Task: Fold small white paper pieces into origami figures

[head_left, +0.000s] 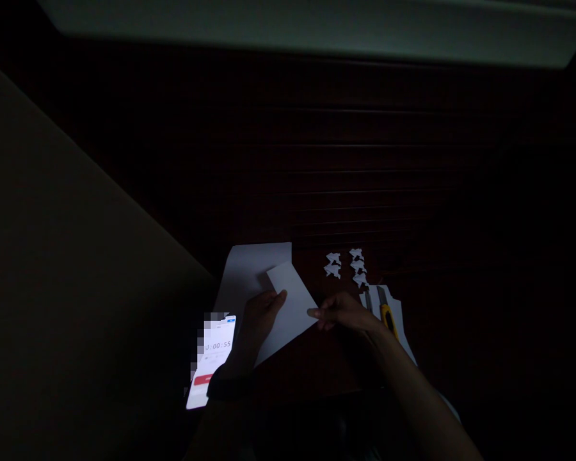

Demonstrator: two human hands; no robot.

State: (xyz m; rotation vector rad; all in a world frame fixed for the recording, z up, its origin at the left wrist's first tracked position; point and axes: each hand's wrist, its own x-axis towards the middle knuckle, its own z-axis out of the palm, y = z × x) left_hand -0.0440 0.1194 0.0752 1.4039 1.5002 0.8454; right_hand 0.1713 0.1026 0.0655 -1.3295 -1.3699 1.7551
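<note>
A folded sheet of white paper (292,298) is held between both hands, tilted over a larger white sheet (249,266) on the dark table. My left hand (260,315) grips its left side, the thumb lying on top. At its right corner, the fingers of my right hand (338,312) pinch the edge. A dark band circles my left wrist. Just right of my right hand, a yellow utility knife (387,314) lies on white paper (394,304), partly behind my forearm.
Several small folded paper figures (358,266) stand in two columns beyond my right hand. A lit phone (218,346) showing a timer lies by my left wrist. A pale wall (77,224) rises on the left. Dark slatted wood (317,147) is behind the table.
</note>
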